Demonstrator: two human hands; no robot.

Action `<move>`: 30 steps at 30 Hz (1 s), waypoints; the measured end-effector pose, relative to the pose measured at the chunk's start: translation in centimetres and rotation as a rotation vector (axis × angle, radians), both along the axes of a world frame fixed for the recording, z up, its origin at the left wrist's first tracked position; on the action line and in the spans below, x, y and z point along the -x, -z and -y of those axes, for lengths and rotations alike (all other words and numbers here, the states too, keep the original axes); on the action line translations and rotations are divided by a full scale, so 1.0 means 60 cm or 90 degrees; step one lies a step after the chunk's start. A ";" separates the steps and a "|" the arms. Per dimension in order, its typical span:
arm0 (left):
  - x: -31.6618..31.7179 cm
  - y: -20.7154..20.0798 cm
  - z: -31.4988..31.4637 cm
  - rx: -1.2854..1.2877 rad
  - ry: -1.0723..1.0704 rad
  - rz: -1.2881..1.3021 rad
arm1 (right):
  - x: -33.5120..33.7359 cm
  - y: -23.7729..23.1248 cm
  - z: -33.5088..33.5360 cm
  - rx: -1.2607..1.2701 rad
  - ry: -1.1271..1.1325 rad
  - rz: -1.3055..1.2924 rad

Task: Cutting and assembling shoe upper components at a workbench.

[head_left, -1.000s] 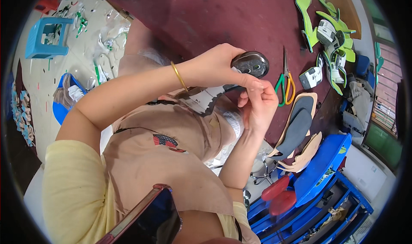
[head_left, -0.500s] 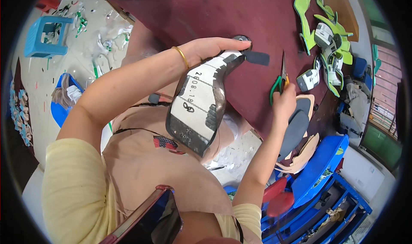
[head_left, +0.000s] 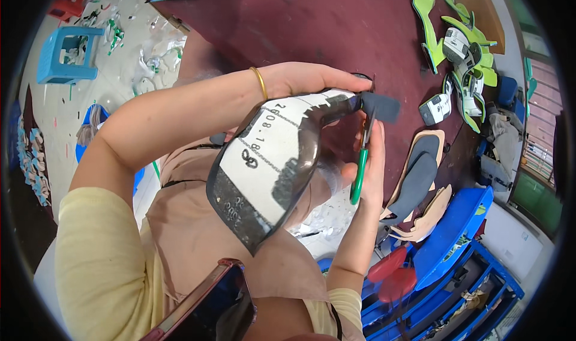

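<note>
My left hand (head_left: pixel 309 79) is closed over the far, narrow end of a dark, glossy shoe last (head_left: pixel 303 143) with a white marked panel along its side. The last's broad end points down toward my apron. From the narrow end, beside my left fingertips, a dark grey flap of sheet material (head_left: pixel 387 109) sticks out to the right. My right hand (head_left: pixel 375 158) grips a pair of scissors (head_left: pixel 359 176) by the green handles. Their blades point up and meet the base of the flap; whether they are apart is hard to see.
A maroon table (head_left: pixel 288 26) lies beyond my hands. Green and white shoe parts (head_left: pixel 465 53) are piled at its right. Dark grey insole shapes (head_left: pixel 417 176) lie nearer, beside a blue tray (head_left: pixel 453 236). A blue stool (head_left: pixel 69 56) stands on the littered floor, left.
My right hand has brought the scissors leftward from over the table to the grey flap. The shoe last has tilted and come slightly lower, while my left hand has shifted a little right.
</note>
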State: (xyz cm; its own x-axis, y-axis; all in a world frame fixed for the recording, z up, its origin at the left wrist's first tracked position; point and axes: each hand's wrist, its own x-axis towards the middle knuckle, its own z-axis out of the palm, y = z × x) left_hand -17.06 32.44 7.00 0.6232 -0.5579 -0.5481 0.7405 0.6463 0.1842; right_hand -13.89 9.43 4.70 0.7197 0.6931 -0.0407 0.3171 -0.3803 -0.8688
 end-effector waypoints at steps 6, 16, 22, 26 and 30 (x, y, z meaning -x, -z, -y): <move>0.003 0.031 0.000 -0.042 -0.002 -0.050 | 0.007 0.056 -0.004 0.097 0.019 0.210; 0.005 0.018 -0.014 -0.107 -0.014 -0.017 | -0.007 0.044 -0.046 -0.019 0.030 0.122; 0.005 0.049 -0.015 -0.093 -0.082 0.010 | -0.037 0.047 -0.045 0.145 0.200 0.222; 0.009 0.021 -0.002 -0.382 -0.318 0.180 | -0.106 0.021 -0.046 0.179 0.239 0.400; 0.011 0.027 0.016 -0.489 -0.391 0.341 | 0.008 -0.048 -0.120 -0.099 0.164 -0.091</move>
